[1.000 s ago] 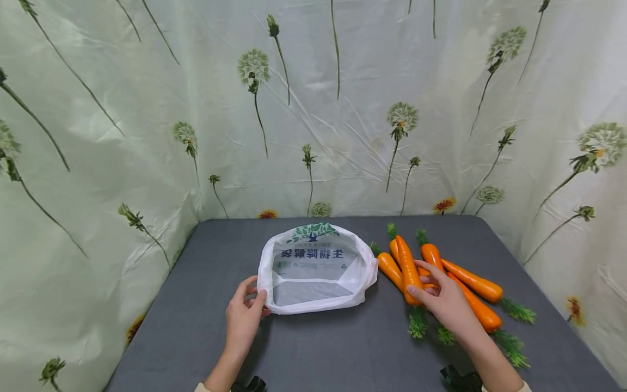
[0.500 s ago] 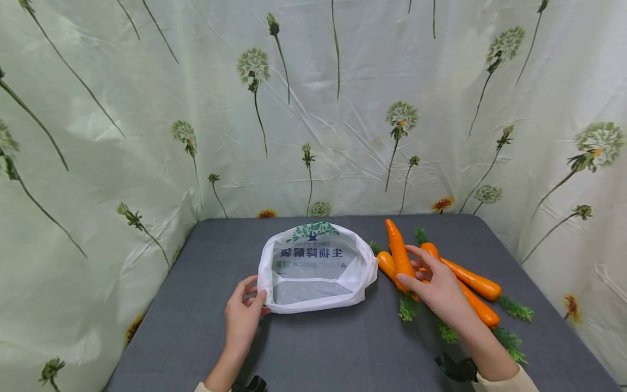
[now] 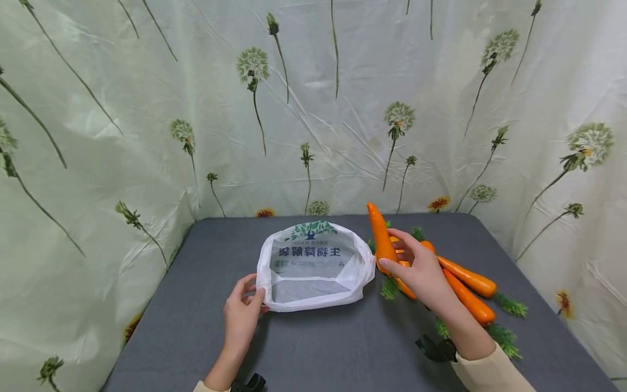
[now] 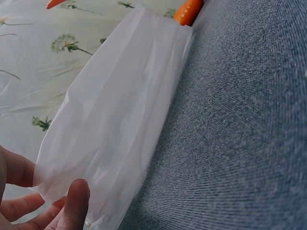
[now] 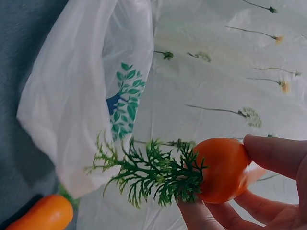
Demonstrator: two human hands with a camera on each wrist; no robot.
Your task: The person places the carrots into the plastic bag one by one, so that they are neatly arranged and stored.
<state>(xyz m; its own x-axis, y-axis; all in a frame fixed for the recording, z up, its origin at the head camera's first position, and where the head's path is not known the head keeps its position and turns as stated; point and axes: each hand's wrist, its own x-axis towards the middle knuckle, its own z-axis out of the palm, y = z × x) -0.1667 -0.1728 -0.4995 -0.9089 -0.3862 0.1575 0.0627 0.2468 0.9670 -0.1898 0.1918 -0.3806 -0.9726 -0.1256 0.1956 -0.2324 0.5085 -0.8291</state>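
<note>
A white plastic bag (image 3: 364, 272) with a green tree print stands with its mouth spread open on the grey table (image 3: 318, 354). My left hand (image 3: 242, 316) pinches the bag's left front edge between thumb and fingers, as the left wrist view of the bag (image 4: 110, 105) also shows. To the right of the bag, my right hand (image 3: 421, 272) holds an orange carrot (image 3: 381, 234) raised, its tip up and its green top hanging down. In the right wrist view the thumb and fingers grip this carrot (image 5: 223, 170) near its leafy end, beside the bag.
Several other carrots (image 3: 470, 299) with green tops lie to the right, partly behind my right hand and arm. One carrot (image 5: 43, 215) lies close to the bag. A flower-printed curtain (image 3: 313, 109) hangs behind the table and at its sides.
My right hand has lifted the carrot from the pile and moved it left toward the bag, tilting its tip higher. The left hand stays at the bag's edge.
</note>
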